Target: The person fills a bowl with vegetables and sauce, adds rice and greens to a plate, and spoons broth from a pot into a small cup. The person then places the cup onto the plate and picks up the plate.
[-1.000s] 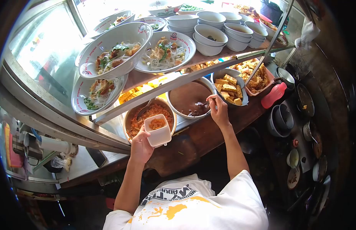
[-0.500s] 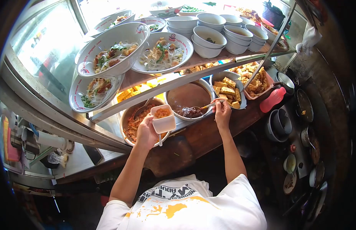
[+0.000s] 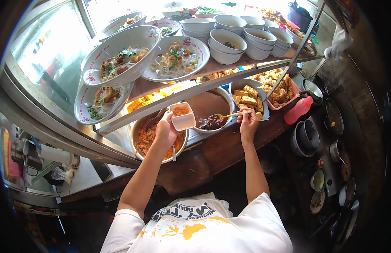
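Holding, L hand (image 3: 166, 131): closed grip, thumb + fingers on 9 o'c. side of a small white square plastic container (image 3: 183, 122); container tilted, w/ shredded orange food (image 3: 180, 110) inside.
Holding, R hand (image 3: 247, 122): fingertips pinched shut on the yellowish handle of a serving spoon (image 3: 229, 115); handle runs approx. 3 to 9 o'c., bowl end at 9.
Spoon load: dark red-brown chunky paste (image 3: 211, 122), glossy; can't tell if spoon underside touches the sauce.
Clock ref.: 12 = top of view.
Container pos.: raised btwn the 2 big vessels, at approx. 9 o'c. from spoon load, near it, apart.
Sauce pot: round, pale-rimmed vessel (image 3: 230, 100) w/ smooth brown sauce (image 3: 206, 103); spoon load within its rim, 6 o'c. side.
Orange-food basin: round, pale-rimmed basin (image 3: 185, 141) at approx. 8 o'c. from sauce pot; metal utensil handle (image 3: 174, 153) projects at approx. 5 o'c.
Tofu-like blocks: golden, cut (image 3: 248, 100), in a grey bowl (image 3: 265, 113), 3 o'c. from sauce pot.
Fried pcs.: in a pink plastic tray (image 3: 296, 90), approx. 2 o'c.; pink plastic bottle (image 3: 298, 110) just beside it.
Shelf, 12 o'c.: stacked plain white bowls (image 3: 227, 46); at 11, white red-lettered bowls (image 3: 92, 76) w/ noodles + greens.
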The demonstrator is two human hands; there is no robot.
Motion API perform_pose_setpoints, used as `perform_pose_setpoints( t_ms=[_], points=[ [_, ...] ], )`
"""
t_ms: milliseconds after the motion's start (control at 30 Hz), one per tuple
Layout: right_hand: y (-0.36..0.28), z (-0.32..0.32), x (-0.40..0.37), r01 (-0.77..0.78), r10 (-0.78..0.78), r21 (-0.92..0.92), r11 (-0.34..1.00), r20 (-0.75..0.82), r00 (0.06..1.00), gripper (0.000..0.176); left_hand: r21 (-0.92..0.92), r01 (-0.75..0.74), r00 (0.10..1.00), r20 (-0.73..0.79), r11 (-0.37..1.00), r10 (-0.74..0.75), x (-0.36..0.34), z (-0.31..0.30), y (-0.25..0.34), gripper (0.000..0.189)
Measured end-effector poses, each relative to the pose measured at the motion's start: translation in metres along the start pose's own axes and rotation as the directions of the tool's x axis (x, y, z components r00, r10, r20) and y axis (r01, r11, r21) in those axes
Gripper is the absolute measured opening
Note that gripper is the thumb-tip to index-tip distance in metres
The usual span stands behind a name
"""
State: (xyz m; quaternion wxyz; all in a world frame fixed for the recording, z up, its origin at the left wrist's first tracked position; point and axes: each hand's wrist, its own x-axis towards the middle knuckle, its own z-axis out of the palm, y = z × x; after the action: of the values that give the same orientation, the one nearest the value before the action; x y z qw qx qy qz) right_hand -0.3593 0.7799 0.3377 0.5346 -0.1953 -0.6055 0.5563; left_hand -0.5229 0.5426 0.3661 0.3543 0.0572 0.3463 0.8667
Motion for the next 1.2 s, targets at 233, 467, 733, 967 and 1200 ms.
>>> perform_pose_setpoints(
  t_ms=[233, 467, 733, 967, 1200],
  points=[
    [-0.022, 0.001, 0.004, -0.05, 0.051, 0.102, 0.994, -0.012, 0.999, 0.012, -0.011, 0.005, 1.0, -0.028, 1.0, -0.006, 0.023, 0.007, -0.014, 0.029],
    [-0.072, 0.022, -0.001, -0.032, 0.01, 0.177, 0.984, 0.12, 0.993, 0.012, -0.057, 0.1, 0.991, -0.083, 0.993, -0.105, 0.037, 0.024, -0.035, 0.034],
    [-0.094, 0.034, -0.023, 0.046, -0.081, 0.143, 0.989, 0.248, 0.965, 0.011, -0.118, 0.153, 0.986, 0.082, 0.981, -0.144, 0.039, 0.027, -0.044, 0.033],
    [-0.1, 0.032, -0.028, 0.107, -0.131, 0.106, 0.989, 0.264, 0.956, 0.01, -0.105, 0.187, 0.981, 0.082, 0.977, -0.179, 0.028, 0.037, -0.034, 0.035],
    [-0.101, 0.032, -0.029, 0.125, -0.141, 0.072, 0.99, 0.281, 0.949, 0.01, -0.126, 0.145, 0.989, -0.001, 0.981, -0.147, 0.028, 0.038, -0.038, 0.037]
  ],
)
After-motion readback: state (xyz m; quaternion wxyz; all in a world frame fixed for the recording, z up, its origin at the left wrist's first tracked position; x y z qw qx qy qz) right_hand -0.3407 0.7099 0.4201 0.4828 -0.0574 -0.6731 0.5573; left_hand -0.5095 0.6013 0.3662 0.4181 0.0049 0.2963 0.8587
